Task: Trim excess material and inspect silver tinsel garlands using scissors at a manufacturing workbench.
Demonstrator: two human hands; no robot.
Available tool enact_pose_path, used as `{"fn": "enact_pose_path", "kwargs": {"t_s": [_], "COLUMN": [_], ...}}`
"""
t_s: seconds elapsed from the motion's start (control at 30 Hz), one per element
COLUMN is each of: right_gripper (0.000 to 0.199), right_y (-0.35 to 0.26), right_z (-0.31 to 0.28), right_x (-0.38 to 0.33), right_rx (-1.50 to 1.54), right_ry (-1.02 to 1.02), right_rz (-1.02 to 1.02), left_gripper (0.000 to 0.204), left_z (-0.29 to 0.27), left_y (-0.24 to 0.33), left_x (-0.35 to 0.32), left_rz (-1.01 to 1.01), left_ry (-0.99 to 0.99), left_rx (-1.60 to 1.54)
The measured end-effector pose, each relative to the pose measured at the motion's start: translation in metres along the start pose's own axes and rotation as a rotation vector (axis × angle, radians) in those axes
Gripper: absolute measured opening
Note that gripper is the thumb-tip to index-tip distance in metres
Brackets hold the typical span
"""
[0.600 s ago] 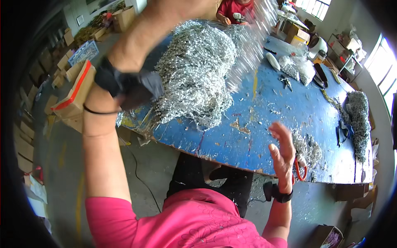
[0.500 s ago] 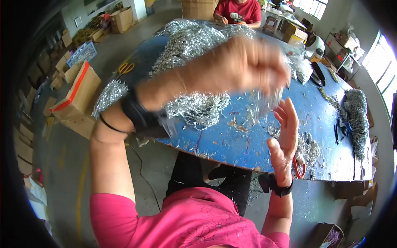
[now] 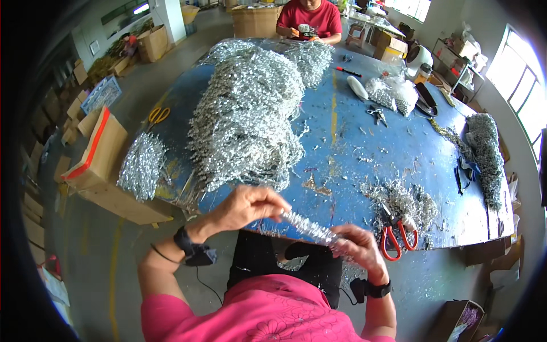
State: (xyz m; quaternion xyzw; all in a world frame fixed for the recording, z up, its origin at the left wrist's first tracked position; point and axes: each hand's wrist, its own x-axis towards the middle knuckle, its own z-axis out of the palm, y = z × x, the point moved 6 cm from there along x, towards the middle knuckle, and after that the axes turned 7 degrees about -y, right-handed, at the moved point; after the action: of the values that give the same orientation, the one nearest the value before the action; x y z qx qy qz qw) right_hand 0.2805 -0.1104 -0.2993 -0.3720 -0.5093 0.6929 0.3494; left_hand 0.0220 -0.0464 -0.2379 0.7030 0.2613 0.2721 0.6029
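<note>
A thin silver tinsel strand point(image 3: 310, 228) is stretched between my hands, just over the table's front edge. My left hand point(image 3: 242, 208) pinches its left end between thumb and fingertips. Its other end is wrapped in the closed fingers of my right hand point(image 3: 359, 246). Beyond my left hand lies a large heap of silver tinsel point(image 3: 250, 108) on the blue table point(image 3: 364, 165). Close to my right hand, red-handled scissors point(image 3: 399, 233) rest beside a pile of tinsel scraps point(image 3: 416, 202) and overhang the edge.
Yellow-handled scissors point(image 3: 158, 117) and a smaller tinsel bundle point(image 3: 142, 165) lie at the left, by a cardboard box point(image 3: 97, 148). At the right are a long tinsel bundle point(image 3: 483, 159) and clear bags point(image 3: 393, 94). A person in red point(image 3: 310, 20) sits across the table.
My left hand has come down and back from a blurred position high over the table. My right hand has lowered and closed. The tinsel strand is now taut between both.
</note>
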Motion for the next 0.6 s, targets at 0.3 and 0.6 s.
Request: {"fn": "enact_pose_path", "kwargs": {"t_s": [0.3,0.6], "right_gripper": [0.018,0.016], "right_y": [0.03,0.024], "right_z": [0.009,0.019], "right_x": [-0.004,-0.007], "right_rx": [-0.291,-1.008], "right_ry": [0.016,0.323], "right_rz": [-0.019,-0.125], "left_gripper": [0.019,0.012], "left_z": [0.011,0.051], "left_y": [-0.05,-0.007], "left_x": [-0.023,-0.025], "left_rz": [-0.102,0.18], "left_ry": [0.022,-0.342], "left_rx": [-0.144,-0.262]}}
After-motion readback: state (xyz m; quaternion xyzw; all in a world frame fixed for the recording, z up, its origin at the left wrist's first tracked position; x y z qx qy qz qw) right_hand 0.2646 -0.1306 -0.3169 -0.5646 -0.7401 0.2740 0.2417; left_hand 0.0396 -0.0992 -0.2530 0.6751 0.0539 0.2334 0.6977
